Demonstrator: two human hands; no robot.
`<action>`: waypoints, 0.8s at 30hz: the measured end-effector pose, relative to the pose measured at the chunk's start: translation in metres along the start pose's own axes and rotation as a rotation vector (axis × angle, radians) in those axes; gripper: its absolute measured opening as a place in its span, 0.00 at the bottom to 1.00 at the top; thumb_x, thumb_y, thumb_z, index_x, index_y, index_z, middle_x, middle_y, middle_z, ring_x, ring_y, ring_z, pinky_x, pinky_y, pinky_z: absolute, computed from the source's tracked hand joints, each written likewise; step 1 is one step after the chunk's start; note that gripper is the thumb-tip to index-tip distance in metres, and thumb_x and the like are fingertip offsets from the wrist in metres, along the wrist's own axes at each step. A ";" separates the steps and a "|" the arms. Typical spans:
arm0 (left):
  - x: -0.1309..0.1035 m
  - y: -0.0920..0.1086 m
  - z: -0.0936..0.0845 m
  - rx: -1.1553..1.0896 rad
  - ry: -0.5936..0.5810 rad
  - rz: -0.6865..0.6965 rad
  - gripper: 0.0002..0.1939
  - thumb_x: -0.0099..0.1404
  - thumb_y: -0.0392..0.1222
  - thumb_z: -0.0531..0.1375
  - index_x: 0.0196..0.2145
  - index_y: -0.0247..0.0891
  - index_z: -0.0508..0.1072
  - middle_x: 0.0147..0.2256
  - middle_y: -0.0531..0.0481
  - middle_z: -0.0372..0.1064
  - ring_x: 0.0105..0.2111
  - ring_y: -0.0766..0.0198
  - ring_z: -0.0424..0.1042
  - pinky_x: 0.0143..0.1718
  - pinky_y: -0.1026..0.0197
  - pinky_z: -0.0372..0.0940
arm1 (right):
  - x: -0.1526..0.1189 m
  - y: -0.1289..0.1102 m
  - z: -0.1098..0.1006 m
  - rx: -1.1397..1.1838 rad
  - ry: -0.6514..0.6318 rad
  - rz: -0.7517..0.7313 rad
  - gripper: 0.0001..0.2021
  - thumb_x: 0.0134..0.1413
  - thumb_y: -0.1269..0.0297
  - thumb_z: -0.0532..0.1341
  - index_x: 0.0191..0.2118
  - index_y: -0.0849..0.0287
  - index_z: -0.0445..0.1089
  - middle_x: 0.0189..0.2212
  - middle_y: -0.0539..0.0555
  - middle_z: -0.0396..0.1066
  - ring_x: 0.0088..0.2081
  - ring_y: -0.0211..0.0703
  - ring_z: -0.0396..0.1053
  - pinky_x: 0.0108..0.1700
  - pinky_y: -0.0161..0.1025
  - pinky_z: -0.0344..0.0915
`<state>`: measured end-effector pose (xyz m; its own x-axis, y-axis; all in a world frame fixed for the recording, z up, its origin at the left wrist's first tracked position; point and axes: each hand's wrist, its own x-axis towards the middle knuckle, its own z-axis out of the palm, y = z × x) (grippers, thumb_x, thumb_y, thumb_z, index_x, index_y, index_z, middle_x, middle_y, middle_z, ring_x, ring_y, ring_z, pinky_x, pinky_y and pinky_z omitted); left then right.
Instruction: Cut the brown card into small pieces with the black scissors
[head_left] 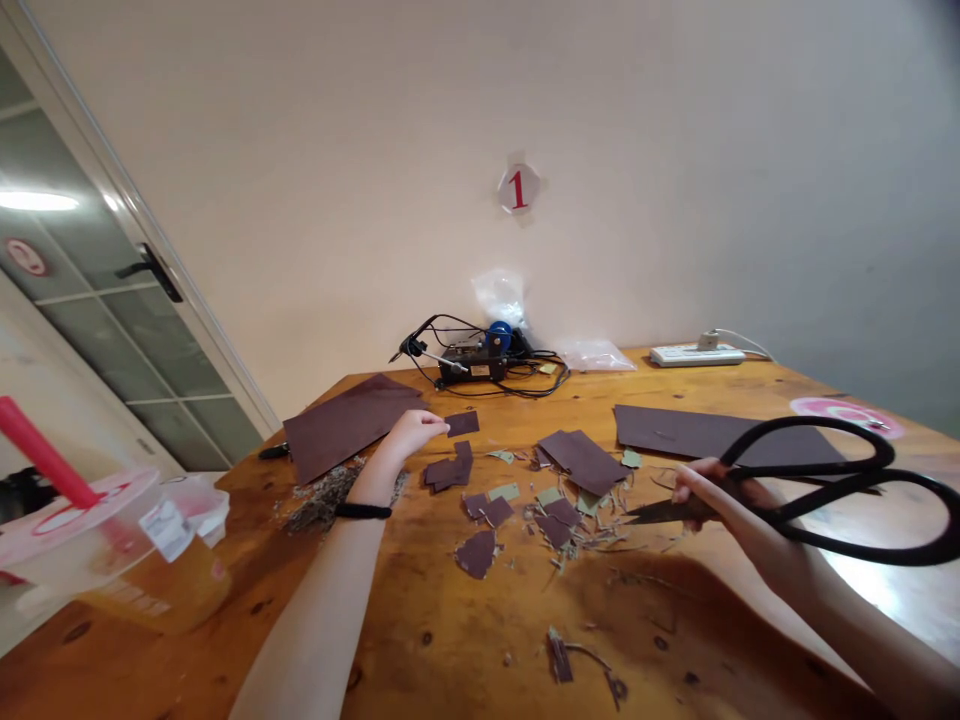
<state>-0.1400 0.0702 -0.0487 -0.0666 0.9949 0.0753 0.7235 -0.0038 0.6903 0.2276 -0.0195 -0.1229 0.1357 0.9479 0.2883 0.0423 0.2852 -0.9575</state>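
Observation:
With thumb and fingers pinched together, my left hand (pixel 417 430) holds the edge of a small dark brown sheet piece (pixel 463 424) just over the table. My right hand (pixel 705 490) is closed around the blades of large black-handled scissors (pixel 810 490); their tip points left and the loop handles stick out to the right. Between the hands lie several cut brown pieces (pixel 585 460), some showing a pale green side (pixel 504 492), among thin shreds (pixel 592 535). A jagged brown scrap (pixel 475 553) lies nearer to me.
Large brown sheets lie at left (pixel 352 425) and right (pixel 720 435). A heap of grey-brown shreds (pixel 322 497) is beside my left wrist. A drink cup (pixel 150 560) with a red straw stands front left. A black device with cables (pixel 472 362) and a power strip (pixel 697 355) sit at the back.

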 end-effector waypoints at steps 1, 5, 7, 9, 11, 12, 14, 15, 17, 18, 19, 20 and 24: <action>0.000 0.000 0.000 0.000 -0.003 0.003 0.09 0.47 0.45 0.62 0.23 0.37 0.76 0.29 0.46 0.77 0.37 0.50 0.73 0.36 0.58 0.63 | 0.000 0.000 0.000 -0.003 0.004 0.003 0.19 0.43 0.45 0.66 0.25 0.58 0.70 0.22 0.52 0.69 0.21 0.40 0.66 0.21 0.36 0.67; 0.002 0.000 0.003 0.008 -0.009 0.015 0.10 0.48 0.46 0.62 0.26 0.36 0.77 0.32 0.45 0.77 0.38 0.50 0.73 0.37 0.58 0.63 | 0.001 -0.003 0.001 0.005 0.040 0.030 0.21 0.38 0.43 0.68 0.23 0.58 0.70 0.20 0.52 0.69 0.19 0.40 0.66 0.20 0.36 0.65; 0.004 -0.001 0.004 0.018 -0.003 0.013 0.11 0.49 0.45 0.62 0.27 0.36 0.77 0.32 0.44 0.77 0.38 0.50 0.73 0.37 0.58 0.63 | 0.000 -0.005 0.001 0.015 0.048 0.045 0.21 0.37 0.43 0.68 0.23 0.58 0.70 0.19 0.51 0.68 0.19 0.40 0.65 0.20 0.36 0.65; 0.005 -0.002 0.005 0.028 0.004 0.012 0.11 0.49 0.46 0.62 0.28 0.35 0.77 0.32 0.44 0.77 0.38 0.50 0.73 0.37 0.58 0.63 | 0.000 -0.004 0.000 0.025 0.052 0.054 0.20 0.38 0.44 0.68 0.24 0.58 0.70 0.20 0.51 0.68 0.20 0.39 0.66 0.20 0.36 0.66; 0.005 -0.003 0.006 0.034 0.008 0.015 0.12 0.49 0.46 0.63 0.27 0.35 0.77 0.32 0.43 0.77 0.37 0.50 0.73 0.38 0.58 0.63 | 0.000 -0.002 -0.002 0.033 0.049 0.060 0.20 0.39 0.44 0.68 0.24 0.58 0.70 0.21 0.51 0.69 0.20 0.39 0.66 0.21 0.36 0.66; 0.005 -0.003 0.006 0.036 0.008 0.018 0.12 0.49 0.46 0.62 0.27 0.35 0.77 0.32 0.42 0.77 0.37 0.50 0.73 0.38 0.58 0.63 | 0.000 -0.001 -0.002 0.035 0.046 0.060 0.20 0.39 0.45 0.68 0.24 0.58 0.70 0.22 0.51 0.69 0.20 0.39 0.66 0.21 0.36 0.67; 0.004 -0.002 0.006 0.036 0.001 0.025 0.12 0.49 0.46 0.62 0.27 0.35 0.77 0.33 0.42 0.77 0.37 0.50 0.73 0.38 0.58 0.63 | 0.000 0.001 -0.003 0.038 0.032 0.053 0.20 0.39 0.45 0.68 0.25 0.58 0.70 0.22 0.51 0.69 0.20 0.39 0.66 0.21 0.36 0.67; 0.004 -0.002 0.005 0.035 -0.004 0.029 0.12 0.49 0.46 0.62 0.28 0.35 0.77 0.33 0.43 0.77 0.37 0.50 0.73 0.38 0.58 0.63 | 0.001 0.002 -0.003 0.039 0.024 0.048 0.20 0.39 0.44 0.68 0.24 0.58 0.70 0.21 0.52 0.69 0.20 0.39 0.66 0.21 0.36 0.66; 0.002 -0.001 0.004 0.035 -0.014 0.038 0.12 0.49 0.46 0.62 0.28 0.35 0.77 0.33 0.44 0.77 0.37 0.51 0.73 0.38 0.58 0.63 | 0.001 0.002 -0.003 0.037 0.015 0.042 0.20 0.39 0.44 0.68 0.24 0.58 0.70 0.21 0.52 0.69 0.20 0.39 0.65 0.21 0.37 0.66; 0.002 0.000 0.003 0.036 -0.017 0.041 0.12 0.49 0.46 0.62 0.28 0.36 0.77 0.33 0.44 0.77 0.37 0.51 0.73 0.38 0.58 0.63 | 0.001 0.002 -0.002 0.034 0.011 0.043 0.20 0.40 0.44 0.68 0.24 0.59 0.70 0.21 0.52 0.68 0.20 0.39 0.65 0.21 0.37 0.67; 0.001 0.001 0.003 0.038 -0.018 0.044 0.12 0.50 0.46 0.62 0.29 0.36 0.77 0.33 0.44 0.77 0.36 0.51 0.73 0.38 0.57 0.63 | 0.001 0.002 -0.002 0.030 0.009 0.045 0.20 0.40 0.45 0.68 0.23 0.59 0.70 0.21 0.52 0.68 0.20 0.39 0.66 0.21 0.37 0.67; 0.001 0.001 0.002 0.039 -0.018 0.046 0.12 0.50 0.46 0.62 0.29 0.36 0.77 0.33 0.44 0.77 0.36 0.51 0.73 0.38 0.57 0.63 | 0.001 0.002 -0.002 0.026 0.009 0.049 0.20 0.41 0.45 0.68 0.24 0.59 0.70 0.21 0.52 0.69 0.20 0.40 0.66 0.21 0.37 0.67; -0.001 0.004 0.001 0.036 -0.021 0.065 0.11 0.50 0.46 0.61 0.28 0.36 0.77 0.32 0.45 0.77 0.37 0.51 0.73 0.37 0.58 0.62 | 0.001 0.005 -0.004 0.015 0.009 0.058 0.19 0.42 0.45 0.67 0.25 0.58 0.70 0.22 0.52 0.69 0.21 0.40 0.66 0.21 0.36 0.66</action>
<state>-0.1368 0.0689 -0.0466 -0.0044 0.9946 0.1040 0.7500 -0.0655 0.6582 0.2318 -0.0177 -0.1277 0.1464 0.9615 0.2325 0.0193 0.2322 -0.9725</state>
